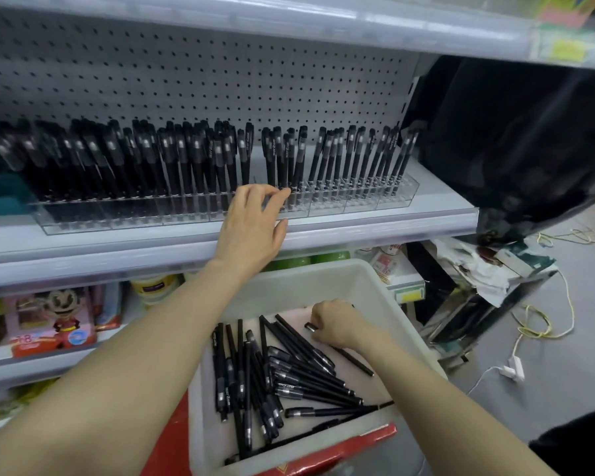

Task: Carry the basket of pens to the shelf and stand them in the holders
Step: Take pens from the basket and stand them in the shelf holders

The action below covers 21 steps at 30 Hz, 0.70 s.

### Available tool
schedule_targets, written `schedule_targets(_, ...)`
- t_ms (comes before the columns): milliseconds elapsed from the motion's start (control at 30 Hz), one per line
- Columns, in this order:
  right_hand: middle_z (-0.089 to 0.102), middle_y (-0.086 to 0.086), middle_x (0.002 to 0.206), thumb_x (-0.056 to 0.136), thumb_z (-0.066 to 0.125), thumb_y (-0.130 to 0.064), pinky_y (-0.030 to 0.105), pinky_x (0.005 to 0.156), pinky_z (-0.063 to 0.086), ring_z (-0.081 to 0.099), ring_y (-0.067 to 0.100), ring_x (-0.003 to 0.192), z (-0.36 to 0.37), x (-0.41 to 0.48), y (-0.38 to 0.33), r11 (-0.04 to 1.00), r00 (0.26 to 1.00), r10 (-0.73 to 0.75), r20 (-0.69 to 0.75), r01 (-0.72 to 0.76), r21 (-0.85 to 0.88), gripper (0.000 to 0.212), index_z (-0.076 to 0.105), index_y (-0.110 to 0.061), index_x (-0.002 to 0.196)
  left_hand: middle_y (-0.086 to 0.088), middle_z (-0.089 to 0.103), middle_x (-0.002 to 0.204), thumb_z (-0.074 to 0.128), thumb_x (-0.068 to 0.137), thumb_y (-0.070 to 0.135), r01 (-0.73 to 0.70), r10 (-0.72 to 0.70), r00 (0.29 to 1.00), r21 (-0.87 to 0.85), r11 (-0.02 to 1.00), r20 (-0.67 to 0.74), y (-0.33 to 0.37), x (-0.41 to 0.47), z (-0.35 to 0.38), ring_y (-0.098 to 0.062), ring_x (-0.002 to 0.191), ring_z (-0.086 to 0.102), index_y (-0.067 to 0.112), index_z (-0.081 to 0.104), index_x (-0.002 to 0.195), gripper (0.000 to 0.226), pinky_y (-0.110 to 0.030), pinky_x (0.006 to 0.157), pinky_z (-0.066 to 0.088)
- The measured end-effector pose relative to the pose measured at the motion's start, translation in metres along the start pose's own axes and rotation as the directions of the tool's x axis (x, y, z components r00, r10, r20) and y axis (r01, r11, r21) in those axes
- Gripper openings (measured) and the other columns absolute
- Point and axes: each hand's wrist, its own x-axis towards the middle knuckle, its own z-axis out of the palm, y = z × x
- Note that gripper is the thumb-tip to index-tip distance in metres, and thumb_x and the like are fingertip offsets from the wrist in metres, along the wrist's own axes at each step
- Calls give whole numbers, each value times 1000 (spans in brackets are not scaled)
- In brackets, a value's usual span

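Shelf (392, 228): pale grey, with a pegboard back; it carries the holders along its front half
Basket (375, 280): a white tub below the shelf's front edge, sitting on a red box (340, 451)
Holders (397, 197): a row of clear compartments running left to right on the shelf, most of them filled
Standing pens (354, 156): black, long axis near upright, caps up, tips down in the compartments; those at the right lean rightward, those at the far left lean leftward and are blurred
Loose pens (289, 376): a black heap lying flat on the basket floor; the left ones run towards and away from the shelf, the right ones fan out slanting from upper left to lower right
Left hand (251, 221): reached up to the holders, thumb and forefinger pinched together on the lower barrel of a leaning pen (298, 159) that stands cap up
Right hand (337, 324): down in the basket, fingers curled round a held pen (356, 362); its capped end pokes out left of the knuckles, the barrel slants down to the right
Writing: white print runs along the pen barrels, too small to read; a toy box (52, 324) on the lower shelf shows "18"; a yellow tag (567, 51) on the upper shelf edge is blurred
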Motion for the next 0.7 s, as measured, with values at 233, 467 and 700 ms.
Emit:
schedule_targets(233,73,2,90,92,62,-28,39,73,58,69,21,75,-95,-6,13,922,977,-46,-207,121,367,11,54,-23,99,-7,51,124,57,93,32,21,-21,999,0,1000,-29,4,0,0,-24,119,38,15,50,140,51,-40,102,43)
schedule_targets(467,73,0,81,95,61,-24,25,68,58,71,7,70,-202,-11,12,767,808,-5,-590,382,516,11,59,-14,95,-7,52,114,63,91,32,35,-32,998,60,998,-44,8,5,-1,-24,110,42,17,55,134,47,-39,92,46)
schedule_targets(700,71,0,92,97,59,-24,17,67,56,70,7,76,-230,12,-7,667,564,90,-821,578,470,13,62,-14,103,-6,53,112,64,91,35,62,-58,997,106,992,-45,12,7,0,-25,106,43,30,54,138,49,-37,87,47)
